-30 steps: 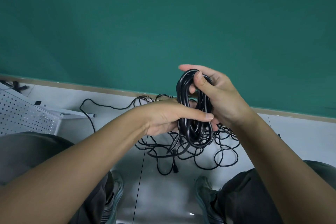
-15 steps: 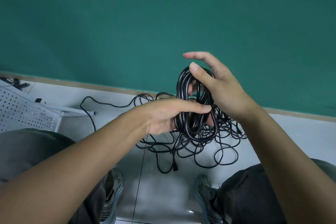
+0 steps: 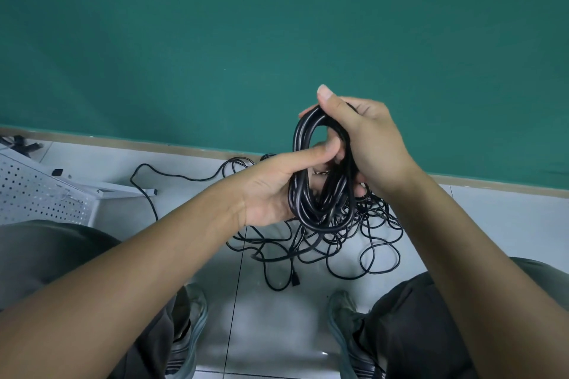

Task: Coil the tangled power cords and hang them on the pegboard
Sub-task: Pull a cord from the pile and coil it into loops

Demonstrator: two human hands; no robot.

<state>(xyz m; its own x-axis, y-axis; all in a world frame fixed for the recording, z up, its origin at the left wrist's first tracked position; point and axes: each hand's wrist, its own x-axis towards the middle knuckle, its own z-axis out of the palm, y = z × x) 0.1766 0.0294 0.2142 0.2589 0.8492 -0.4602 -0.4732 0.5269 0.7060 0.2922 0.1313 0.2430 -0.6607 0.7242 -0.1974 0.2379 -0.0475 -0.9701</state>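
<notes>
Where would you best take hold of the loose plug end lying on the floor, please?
Pinch the plug end by its rigid body, coming from above. It lies flat on the tile floor at the near edge of the tangled cords, with bare tile around it, so probably nothing else gets snagged.

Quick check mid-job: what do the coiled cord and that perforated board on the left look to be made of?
Coiled cord: black, smooth, slightly glossy jacket with highlights along its loops, likely rubber or PVC; it bends freely. Pegboard: white and rigid with even rows of holes, probably painted metal, though plastic cannot be ruled out.
</notes>
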